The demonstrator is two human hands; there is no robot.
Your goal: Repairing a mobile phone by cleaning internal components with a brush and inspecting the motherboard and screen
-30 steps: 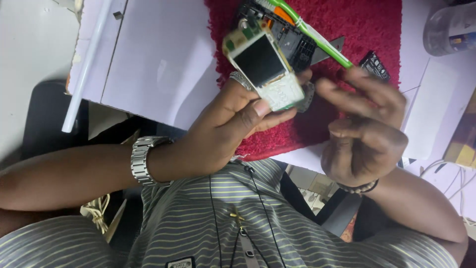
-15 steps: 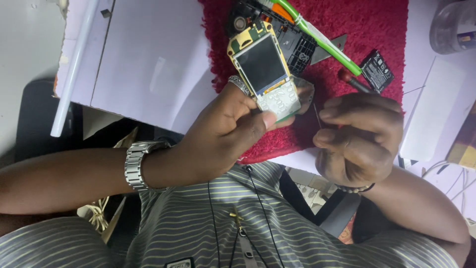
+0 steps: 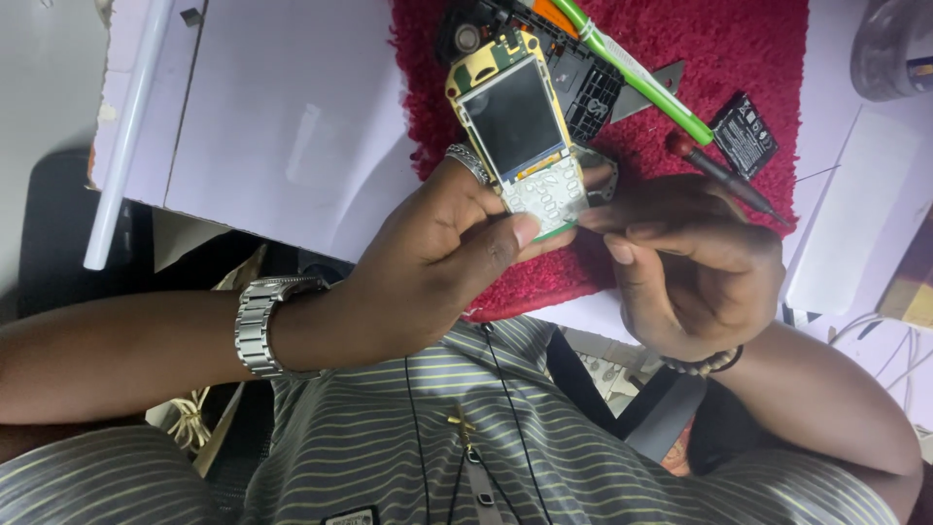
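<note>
My left hand, with a ring on one finger and a metal watch on the wrist, holds a bare phone board with a yellow frame, dark screen and white keypad sheet. Thumb and fingers grip its lower end, above a red fuzzy mat. My right hand, a bead bracelet on its wrist, has its fingers bunched, and the fingertips pinch the board's lower right corner at the keypad sheet.
On the mat lie a green pen-like tool, a dark red-handled screwdriver, a black battery, a black phone housing and a grey metal blade. White sheets cover the table on the left. A clear container stands at top right.
My right hand went from open fingers to a pinch and came to the board's lower corner. My left hand kept hold of the board and turned it slightly.
</note>
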